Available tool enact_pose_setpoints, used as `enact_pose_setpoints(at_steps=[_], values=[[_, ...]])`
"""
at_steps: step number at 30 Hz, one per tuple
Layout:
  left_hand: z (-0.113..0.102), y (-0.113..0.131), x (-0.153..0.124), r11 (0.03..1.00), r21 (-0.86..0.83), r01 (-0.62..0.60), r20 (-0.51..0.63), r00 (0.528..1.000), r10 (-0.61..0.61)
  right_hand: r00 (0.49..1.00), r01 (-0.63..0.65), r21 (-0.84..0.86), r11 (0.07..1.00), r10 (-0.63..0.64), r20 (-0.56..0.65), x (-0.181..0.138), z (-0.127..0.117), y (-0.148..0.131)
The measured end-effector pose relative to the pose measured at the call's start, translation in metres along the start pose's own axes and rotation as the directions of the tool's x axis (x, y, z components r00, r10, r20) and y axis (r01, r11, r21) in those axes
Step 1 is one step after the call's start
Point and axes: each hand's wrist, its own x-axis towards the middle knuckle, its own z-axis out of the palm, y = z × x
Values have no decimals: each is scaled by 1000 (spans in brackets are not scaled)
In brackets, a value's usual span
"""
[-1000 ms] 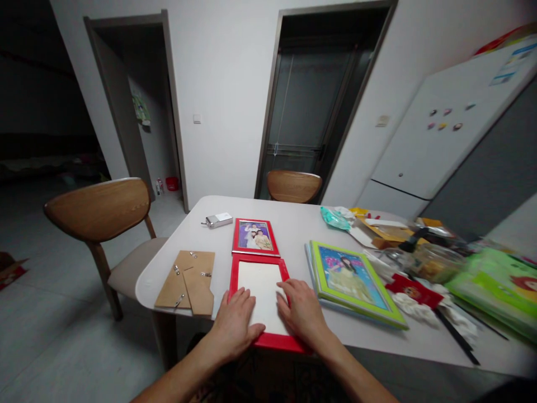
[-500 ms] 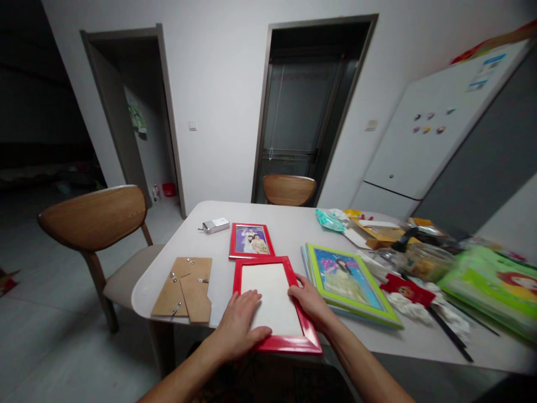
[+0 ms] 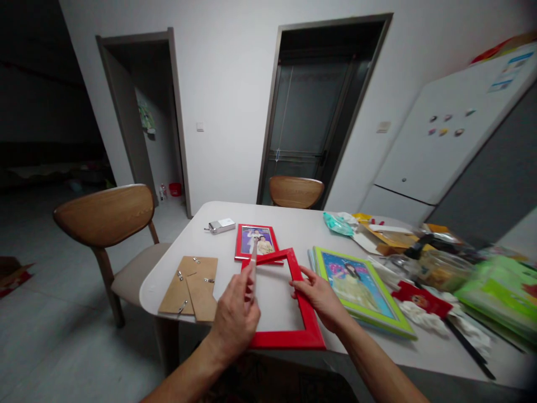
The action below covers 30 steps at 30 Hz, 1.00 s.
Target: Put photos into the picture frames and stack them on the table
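Note:
A red picture frame [image 3: 289,340] lies at the table's near edge, tabletop showing through its opening. My right hand [image 3: 319,296] grips its right side, thumb on top and fingers around the edge. My left hand [image 3: 235,314] is closed on a thin white sheet [image 3: 254,256], turned nearly edge-on above the frame's left side. Whether it is card or plastic I cannot tell. Just behind is another red frame [image 3: 274,238] with a photo in it. To the left lie brown backing boards [image 3: 178,294] with metal clips.
A green-framed picture [image 3: 361,285] tops a stack right of my hands. Farther right are a red packet [image 3: 423,296], crumpled tissues, a clear tub [image 3: 444,268] and a green package [image 3: 503,302]. A small grey device [image 3: 221,225] sits at the back left; wooden chairs [image 3: 107,215] stand around the table.
The white sheet lay flat inside the red frame under my spread left hand; now that hand has lifted it out and tilted it up. My right hand stays on the frame. The view shifted slightly left.

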Motion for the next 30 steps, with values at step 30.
enact_pose_setpoints(at_steps=[30], values=[[-24,-55,-47,940,341,-14,294,951,-93,976,219,-486,846,-183,122,8,43,36]])
